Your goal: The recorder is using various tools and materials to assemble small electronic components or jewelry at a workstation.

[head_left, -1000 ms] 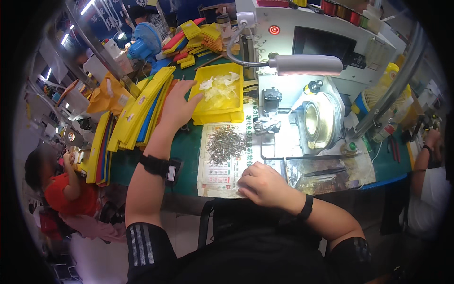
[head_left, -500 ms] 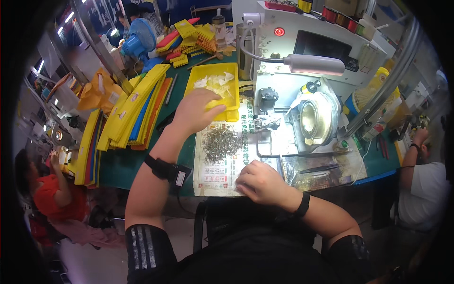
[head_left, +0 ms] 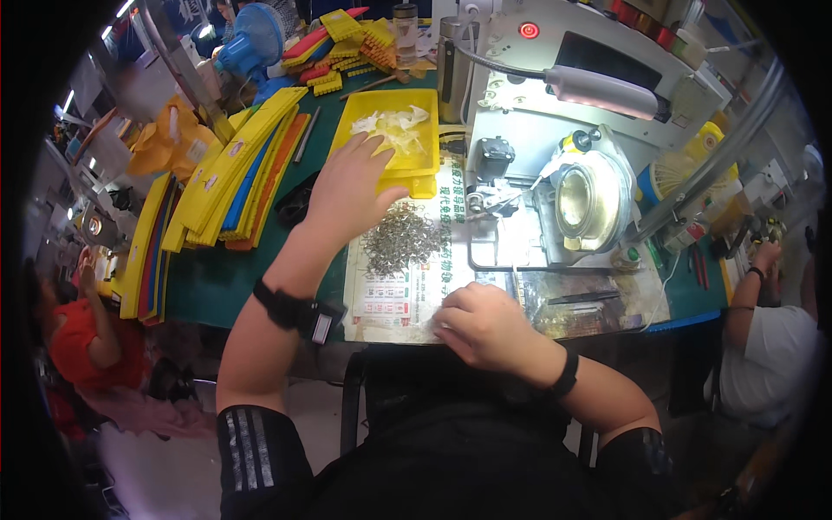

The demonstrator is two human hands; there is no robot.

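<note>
My left hand (head_left: pixel 348 189) is open, palm down and fingers spread, over the near left corner of a yellow plastic tray (head_left: pixel 431 169). Crumpled, thin whitish plastic pieces (head_left: pixel 394 123) lie in that tray. Just in front of it, a heap of small shiny metal rings or links (head_left: pixel 401 238) is spread on a printed paper sheet (head_left: pixel 373 325). My right hand (head_left: pixel 485 325) rests by the sheet's front edge with its fingers curled together. Whatever those fingers hold, if anything, is hidden.
A white machine (head_left: pixel 520 113) with a round metal-rimmed part (head_left: pixel 582 204) stands at the right under a lamp (head_left: pixel 602 91). Long yellow, blue and orange strips (head_left: pixel 238 178) stack at the left. Behind them is a blue fan (head_left: pixel 251 43). Other people sit at both sides.
My left hand has drawn back a little to the left over the tray's corner, its fingers more spread. My right hand stays curled in place. The whole view has shifted slightly.
</note>
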